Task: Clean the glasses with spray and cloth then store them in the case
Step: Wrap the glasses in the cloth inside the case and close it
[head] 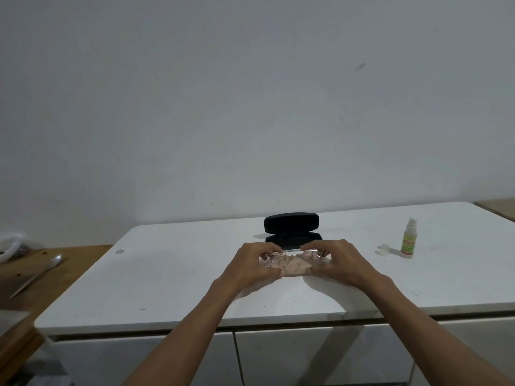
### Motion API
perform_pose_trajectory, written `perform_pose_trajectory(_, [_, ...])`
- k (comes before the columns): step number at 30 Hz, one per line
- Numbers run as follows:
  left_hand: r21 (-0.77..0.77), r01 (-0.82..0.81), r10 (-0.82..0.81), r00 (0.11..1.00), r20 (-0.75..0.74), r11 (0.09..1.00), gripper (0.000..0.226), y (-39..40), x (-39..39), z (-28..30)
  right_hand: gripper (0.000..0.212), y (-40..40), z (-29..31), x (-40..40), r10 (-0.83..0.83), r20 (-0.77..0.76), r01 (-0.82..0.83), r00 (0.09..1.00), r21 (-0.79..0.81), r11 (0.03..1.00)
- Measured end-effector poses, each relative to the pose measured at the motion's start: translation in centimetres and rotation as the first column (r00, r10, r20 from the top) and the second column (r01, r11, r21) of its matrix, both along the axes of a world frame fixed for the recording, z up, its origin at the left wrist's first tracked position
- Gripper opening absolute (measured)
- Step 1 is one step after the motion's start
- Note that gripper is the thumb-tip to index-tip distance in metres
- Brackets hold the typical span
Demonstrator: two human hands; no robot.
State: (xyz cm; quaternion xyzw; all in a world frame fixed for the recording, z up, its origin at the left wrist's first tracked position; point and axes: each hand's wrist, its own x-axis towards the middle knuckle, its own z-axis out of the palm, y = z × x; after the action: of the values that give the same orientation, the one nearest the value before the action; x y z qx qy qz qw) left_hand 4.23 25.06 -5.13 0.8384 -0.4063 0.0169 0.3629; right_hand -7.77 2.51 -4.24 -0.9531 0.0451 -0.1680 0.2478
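Starting from far left: wooden side table point(16, 277) w/ a metal spoon point(41, 270) lying on it, plus some whitish blurry stuff at the edge, can't tell what. Small grey bit point(119, 251) near the left back part of the white worktop point(167, 274).

Mid-worktop, both hands together, just in front of the case. Left hand point(252, 264) curled round the left end of the clear glasses point(284, 253), thumb underneath, fingers over the top. Pinkish cloth point(289, 267) bunched between both hands, right behind/under the lenses, touching them. Right hand point(338, 260) gripping the right end of the glasses + cloth, fingers curled over the frame. Whether glasses are lifted or resting on the worktop: can't tell, hands cover it.

Black glasses case point(292, 228) directly behind the hands, lid up, open, near the wall.

Further right, well apart from the hands: small clear cap point(383, 250) lying on the worktop, just beside the spray bottle point(409, 238), upright, green/yellow label, nozzle uncovered. Corner of another tan surface point(498, 206) at far right, behind the worktop.
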Motion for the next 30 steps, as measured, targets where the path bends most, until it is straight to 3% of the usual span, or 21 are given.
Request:
perform_pose_trajectory(11, [0.001, -0.021, 0.021, 0.993, 0.113, 1.0, 0.044, -3.5, 5.4, 2.5, 0.048, -1.7, 2.0, 5.6, -0.012, 0.085, 0.002, 0.996, 0.114, 0.993])
perform_pose_trajectory(21, [0.019, 0.007, -0.008, 0.999, 0.036, 1.0, 0.041, -4.7, 7.2, 0.6, 0.048, -3.8, 0.3, 8.1, 0.007, -0.036, -0.004, 0.999, 0.081, 0.997])
perform_pose_trajectory(30, [0.026, -0.025, 0.024, 0.999, 0.031, 0.999, 0.034, -4.6, 6.8, -0.2, 0.028, -3.7, -0.2, 8.3, 0.0, -0.012, 0.001, 1.0, 0.106, 0.994])
